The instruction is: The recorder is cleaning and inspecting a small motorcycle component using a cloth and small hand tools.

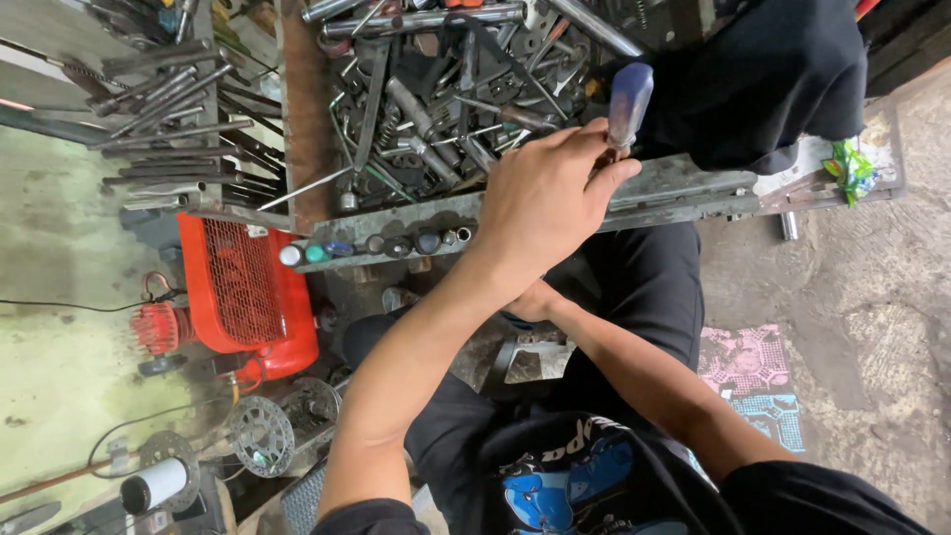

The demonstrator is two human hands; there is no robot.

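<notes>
Head view, upper centre of frame: left hand (543, 203) clenched round a blue-handled screwdriver (628, 103), long axis upright, handle rising just right of the knuckles, beside the tool tray (297, 119). Right hand (535, 302) lower centre (mostly hidden under the left forearm), grip impossible to tell.

One blue-handled screwdriver (628, 104), one red compressor (248, 292).
</notes>
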